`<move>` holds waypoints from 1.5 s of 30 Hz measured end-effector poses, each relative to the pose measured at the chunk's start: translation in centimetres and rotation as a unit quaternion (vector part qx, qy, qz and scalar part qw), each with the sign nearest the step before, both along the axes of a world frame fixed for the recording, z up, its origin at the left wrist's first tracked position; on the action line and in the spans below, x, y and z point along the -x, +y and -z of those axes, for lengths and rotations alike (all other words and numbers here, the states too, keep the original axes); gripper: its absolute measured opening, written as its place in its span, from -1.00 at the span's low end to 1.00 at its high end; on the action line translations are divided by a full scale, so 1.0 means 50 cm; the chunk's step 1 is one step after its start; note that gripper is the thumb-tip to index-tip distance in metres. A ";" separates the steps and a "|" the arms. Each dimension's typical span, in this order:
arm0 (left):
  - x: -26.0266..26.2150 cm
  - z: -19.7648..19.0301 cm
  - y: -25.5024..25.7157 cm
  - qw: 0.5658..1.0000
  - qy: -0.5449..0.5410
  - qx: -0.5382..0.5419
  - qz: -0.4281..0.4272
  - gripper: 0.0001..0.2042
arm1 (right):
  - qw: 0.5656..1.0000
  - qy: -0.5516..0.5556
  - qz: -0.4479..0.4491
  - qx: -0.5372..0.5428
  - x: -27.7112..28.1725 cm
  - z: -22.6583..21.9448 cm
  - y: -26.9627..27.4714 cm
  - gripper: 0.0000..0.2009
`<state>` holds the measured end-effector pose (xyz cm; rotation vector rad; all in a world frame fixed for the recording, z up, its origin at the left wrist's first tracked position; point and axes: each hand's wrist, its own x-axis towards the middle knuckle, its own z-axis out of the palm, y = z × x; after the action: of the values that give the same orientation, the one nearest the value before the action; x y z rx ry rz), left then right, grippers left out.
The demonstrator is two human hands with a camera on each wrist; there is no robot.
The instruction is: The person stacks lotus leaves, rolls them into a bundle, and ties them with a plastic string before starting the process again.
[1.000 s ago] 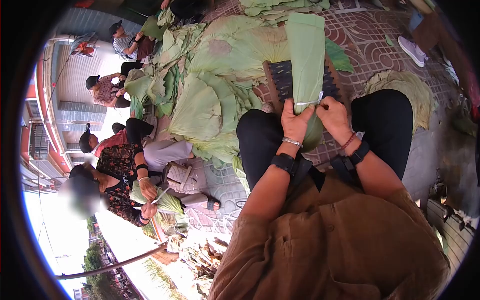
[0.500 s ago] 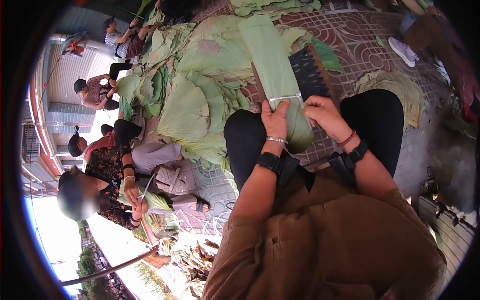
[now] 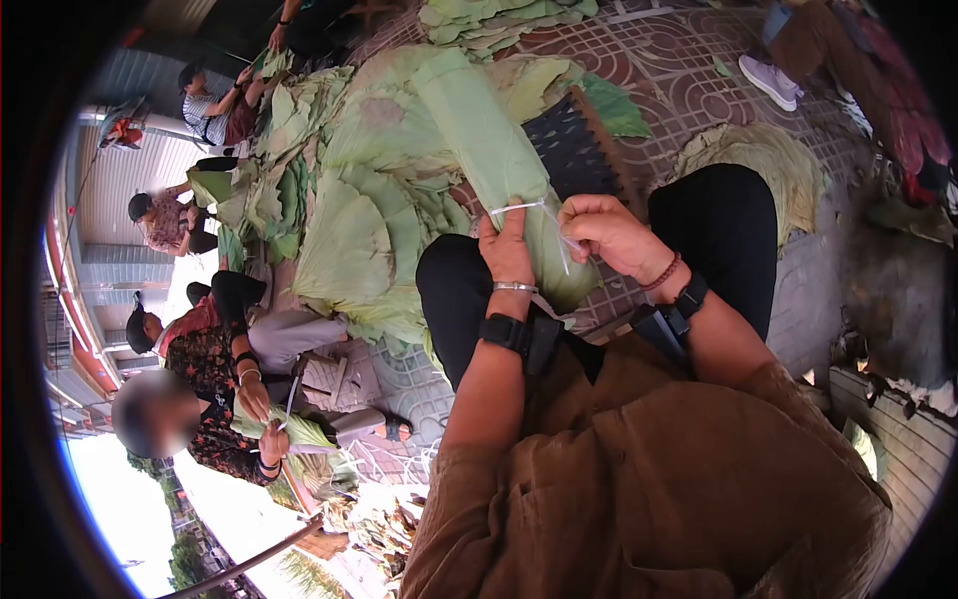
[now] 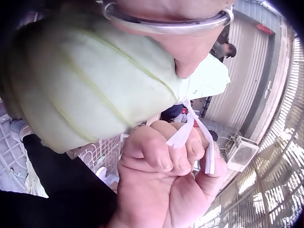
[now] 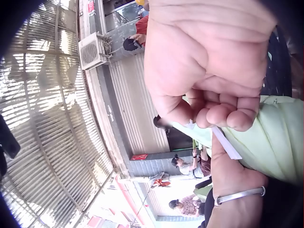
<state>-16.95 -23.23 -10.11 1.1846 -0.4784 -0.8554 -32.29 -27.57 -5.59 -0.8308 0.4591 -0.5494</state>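
Observation:
A long bundle of folded green leaves slants forward from between the person's knees, with a white tie strip around it. The left hand grips the bundle at the tie, thumb on top; its other fingers are mostly hidden. Close beside it, the right hand pinches the loose end of the strip with curled fingers. In the left wrist view, two tie ends hang from the knot in front of the right hand. The right wrist view shows the strip coming out below the curled fingers.
Large leaves lie in a heap at left, with a leaf stack by the right knee. Under the bundle stands a dark slatted seat with brown edges. Another person works on leaves at left; a shoe shows at upper right.
The bundle has tilted leftward at its far end. The right hand has come off the knot beside the left thumb and drawn back rightward, now holding the strip's end.

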 end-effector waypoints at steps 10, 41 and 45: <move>0.000 0.005 0.000 0.998 -0.066 0.005 -0.004 -0.73 | 0.942 0.212 0.133 0.223 -0.002 0.012 -0.016 -0.80; 0.040 -0.001 0.008 0.975 -0.220 -0.024 0.003 -0.65 | 0.949 0.229 0.192 0.101 -0.030 0.060 0.003 -0.88; 0.020 0.013 0.005 0.976 -0.211 -0.051 -0.012 -0.66 | 0.959 0.229 0.124 0.114 -0.024 0.044 0.002 -0.93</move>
<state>-17.93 -22.97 -10.76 1.4720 -0.7710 -0.6099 -31.11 -27.45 -7.80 -1.1367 0.9477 -0.6508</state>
